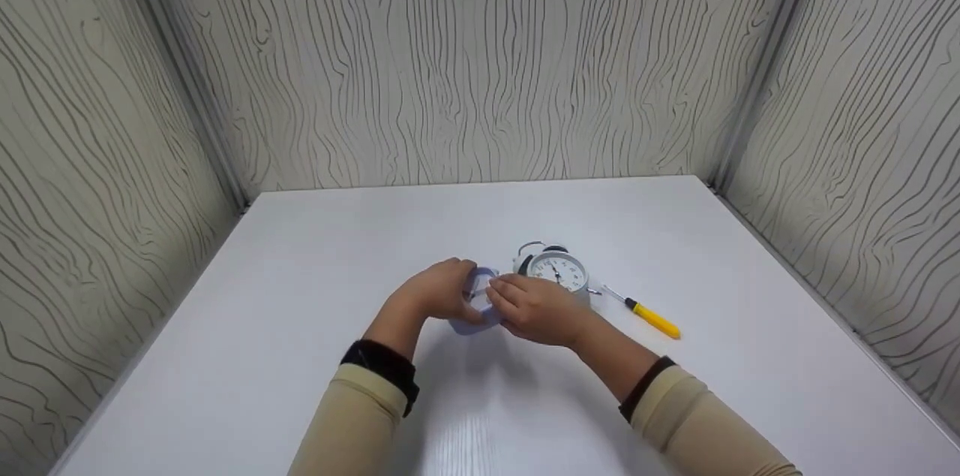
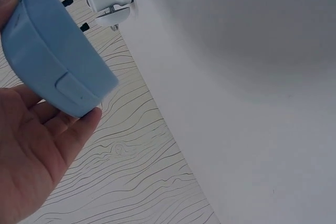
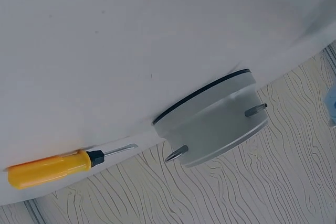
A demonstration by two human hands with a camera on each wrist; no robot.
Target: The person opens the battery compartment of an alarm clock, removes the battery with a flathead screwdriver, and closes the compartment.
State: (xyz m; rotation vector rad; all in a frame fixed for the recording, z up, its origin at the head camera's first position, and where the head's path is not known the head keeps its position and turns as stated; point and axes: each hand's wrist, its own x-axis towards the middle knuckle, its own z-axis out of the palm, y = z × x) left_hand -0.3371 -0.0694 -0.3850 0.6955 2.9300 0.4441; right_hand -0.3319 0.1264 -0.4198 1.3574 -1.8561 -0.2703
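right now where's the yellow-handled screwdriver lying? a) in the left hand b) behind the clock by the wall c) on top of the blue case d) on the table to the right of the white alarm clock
d: the screwdriver lies flat on the table just right of the white alarm clock, untouched by either hand.

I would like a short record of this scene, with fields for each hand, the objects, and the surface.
left hand: grips a blue case
right hand: fingers on the same blue case, grip hidden
alarm clock: white, standing just behind the hands
screwdriver: yellow handle, lying to the right of the clock, untouched
table: white, with wood-grain walls around
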